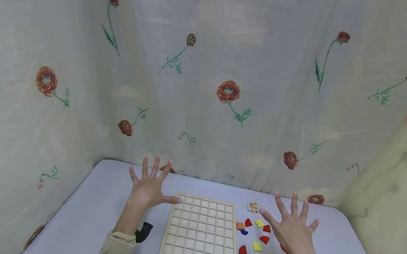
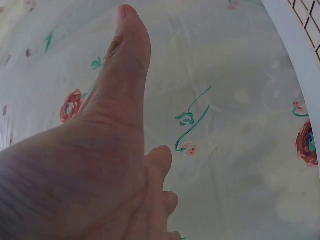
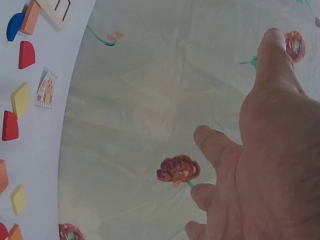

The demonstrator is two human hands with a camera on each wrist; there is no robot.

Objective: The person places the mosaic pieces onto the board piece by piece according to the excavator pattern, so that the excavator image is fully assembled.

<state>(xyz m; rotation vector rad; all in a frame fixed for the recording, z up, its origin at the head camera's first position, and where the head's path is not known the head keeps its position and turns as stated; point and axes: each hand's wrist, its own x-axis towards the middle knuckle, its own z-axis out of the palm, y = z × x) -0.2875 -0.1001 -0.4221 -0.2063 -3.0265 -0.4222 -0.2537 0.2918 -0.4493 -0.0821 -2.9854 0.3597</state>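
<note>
My left hand (image 1: 147, 190) is raised with its fingers spread wide, its thumb overlapping the top left corner of a wooden grid board (image 1: 202, 233) in the head view. Nothing is in that hand. My right hand (image 1: 292, 230) is also held up, fingers splayed and holding nothing, over the right part of the table. Around and below it lie several flat pieces: red quarter circles (image 1: 242, 249), yellow squares (image 1: 257, 246), an orange piece (image 1: 240, 226) and a blue rounded piece (image 1: 244, 232). Some pieces are hidden behind the right hand and wrist.
A small printed card (image 1: 253, 207) lies beyond the pieces, right of the board's far corner. The white table (image 1: 107, 200) has rounded far corners. Flower-printed curtains (image 1: 199, 100) hang behind it and at both sides. Each wrist carries a black camera mount (image 1: 143, 232).
</note>
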